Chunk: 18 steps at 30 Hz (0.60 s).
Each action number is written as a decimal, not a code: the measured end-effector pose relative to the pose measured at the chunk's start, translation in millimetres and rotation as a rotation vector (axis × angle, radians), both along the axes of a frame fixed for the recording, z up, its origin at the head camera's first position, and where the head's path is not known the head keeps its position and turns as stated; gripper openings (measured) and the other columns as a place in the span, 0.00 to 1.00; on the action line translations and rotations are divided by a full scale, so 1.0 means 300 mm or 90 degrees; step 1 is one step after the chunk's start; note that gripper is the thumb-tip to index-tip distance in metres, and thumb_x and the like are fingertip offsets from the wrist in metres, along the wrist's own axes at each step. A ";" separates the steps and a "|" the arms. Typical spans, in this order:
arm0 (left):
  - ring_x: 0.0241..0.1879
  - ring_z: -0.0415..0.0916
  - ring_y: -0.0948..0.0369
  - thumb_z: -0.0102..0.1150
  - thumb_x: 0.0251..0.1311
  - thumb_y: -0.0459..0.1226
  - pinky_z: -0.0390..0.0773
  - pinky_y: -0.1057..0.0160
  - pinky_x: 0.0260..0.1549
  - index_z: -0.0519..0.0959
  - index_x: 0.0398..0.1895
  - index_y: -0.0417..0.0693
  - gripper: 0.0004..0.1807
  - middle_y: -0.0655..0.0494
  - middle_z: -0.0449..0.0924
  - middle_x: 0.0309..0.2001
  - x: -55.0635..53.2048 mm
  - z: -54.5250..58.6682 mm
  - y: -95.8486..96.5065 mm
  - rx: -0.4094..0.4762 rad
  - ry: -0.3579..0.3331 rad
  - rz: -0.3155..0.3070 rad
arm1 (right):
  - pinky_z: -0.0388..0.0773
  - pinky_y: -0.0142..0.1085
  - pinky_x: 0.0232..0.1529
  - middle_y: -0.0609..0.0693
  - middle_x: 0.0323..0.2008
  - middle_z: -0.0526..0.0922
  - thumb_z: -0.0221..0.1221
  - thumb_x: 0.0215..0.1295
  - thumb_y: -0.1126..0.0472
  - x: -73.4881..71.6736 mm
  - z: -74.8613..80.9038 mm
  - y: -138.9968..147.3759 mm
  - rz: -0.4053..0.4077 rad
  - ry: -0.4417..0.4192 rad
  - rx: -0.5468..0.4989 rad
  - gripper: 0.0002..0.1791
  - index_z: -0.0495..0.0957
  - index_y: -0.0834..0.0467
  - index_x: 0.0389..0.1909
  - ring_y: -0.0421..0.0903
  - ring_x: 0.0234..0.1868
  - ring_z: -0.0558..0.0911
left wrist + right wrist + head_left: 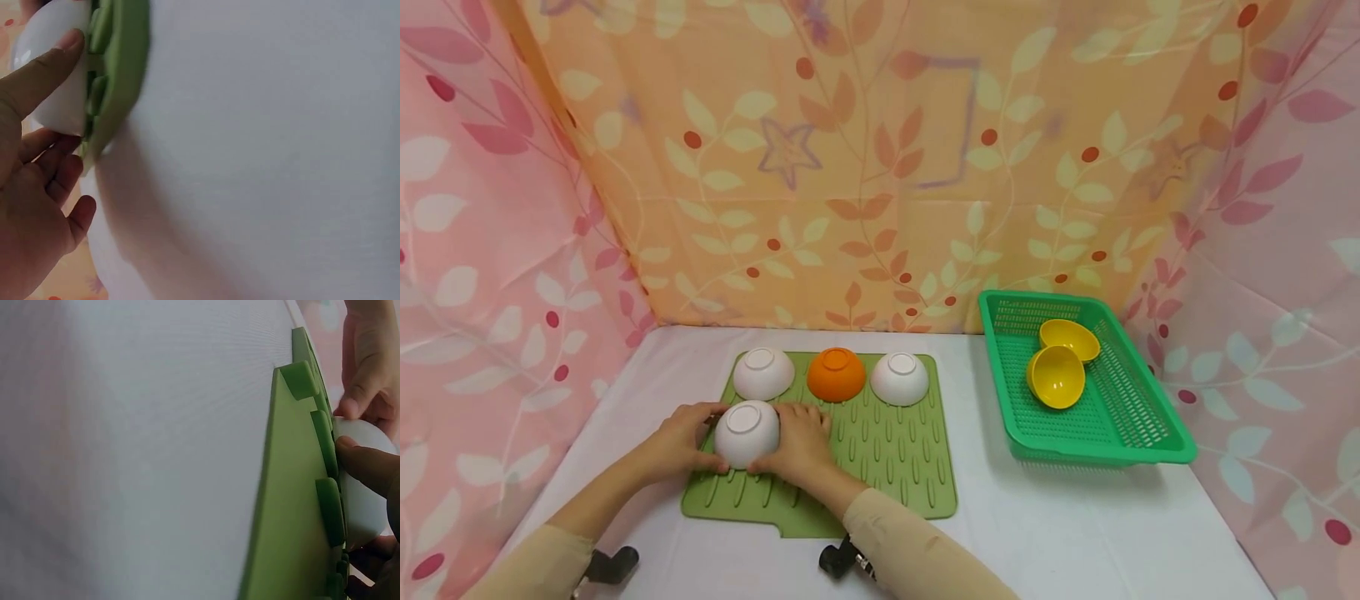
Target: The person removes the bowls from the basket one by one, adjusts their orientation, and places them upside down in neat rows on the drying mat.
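An upside-down white bowl [747, 435] rests on the ridged green drying mat [880, 454], near its left side. My left hand [679, 444] holds the bowl's left side, thumb toward the front and fingers behind. On the opposite side my right hand [801, 443] grips it the same way. In the left wrist view the left thumb [59, 53] lies along the wall of the bowl [56, 94]. The right wrist view has both thumbs at the rim of the bowl [365, 481], which sits against the mat's raised ridges.
Behind it, upside down on the mat, stand a white bowl [763, 374], an orange bowl [837, 375] and another white bowl [900, 380]. A green plastic basket [1011, 400] at the right holds yellow bowls [1057, 379]. Patterned cloth [865, 167] hangs behind the white table [1030, 533].
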<state>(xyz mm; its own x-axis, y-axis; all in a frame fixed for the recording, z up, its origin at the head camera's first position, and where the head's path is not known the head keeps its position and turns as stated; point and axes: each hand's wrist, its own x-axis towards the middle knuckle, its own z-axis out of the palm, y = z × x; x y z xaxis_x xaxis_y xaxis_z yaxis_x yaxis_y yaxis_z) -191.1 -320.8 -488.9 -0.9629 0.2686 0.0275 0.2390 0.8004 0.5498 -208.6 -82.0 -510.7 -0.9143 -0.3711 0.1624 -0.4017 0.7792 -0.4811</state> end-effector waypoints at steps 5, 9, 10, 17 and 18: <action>0.60 0.68 0.44 0.80 0.45 0.56 0.70 0.34 0.55 0.72 0.69 0.45 0.49 0.45 0.76 0.62 -0.015 0.045 0.009 0.026 0.027 -0.023 | 0.59 0.49 0.63 0.41 0.60 0.78 0.79 0.41 0.33 0.005 -0.005 0.006 0.009 0.007 0.017 0.49 0.73 0.43 0.66 0.45 0.63 0.71; 0.59 0.69 0.47 0.78 0.49 0.55 0.71 0.38 0.53 0.75 0.67 0.50 0.42 0.49 0.78 0.61 -0.036 0.072 0.028 0.058 0.042 -0.047 | 0.57 0.53 0.65 0.41 0.62 0.77 0.77 0.45 0.32 0.008 -0.003 0.010 0.015 0.006 0.027 0.49 0.71 0.44 0.68 0.45 0.64 0.70; 0.58 0.70 0.48 0.77 0.50 0.55 0.72 0.39 0.53 0.76 0.66 0.51 0.41 0.49 0.78 0.60 -0.040 0.077 0.033 0.060 0.043 -0.050 | 0.57 0.53 0.66 0.41 0.63 0.76 0.76 0.46 0.32 0.009 -0.001 0.011 0.017 0.004 0.027 0.48 0.70 0.44 0.68 0.45 0.65 0.70; 0.53 0.71 0.50 0.78 0.51 0.50 0.72 0.41 0.51 0.81 0.58 0.55 0.30 0.56 0.81 0.52 -0.051 0.076 0.047 0.062 0.045 -0.040 | 0.57 0.58 0.68 0.43 0.65 0.76 0.75 0.49 0.33 0.013 0.015 0.016 0.031 -0.022 0.020 0.47 0.70 0.46 0.69 0.47 0.68 0.70; 0.53 0.71 0.50 0.79 0.50 0.50 0.72 0.41 0.51 0.81 0.57 0.55 0.30 0.56 0.81 0.51 -0.051 0.073 0.049 0.064 0.047 -0.037 | 0.57 0.58 0.68 0.43 0.65 0.76 0.75 0.49 0.33 0.014 0.018 0.018 0.033 -0.024 0.017 0.47 0.71 0.46 0.69 0.47 0.68 0.70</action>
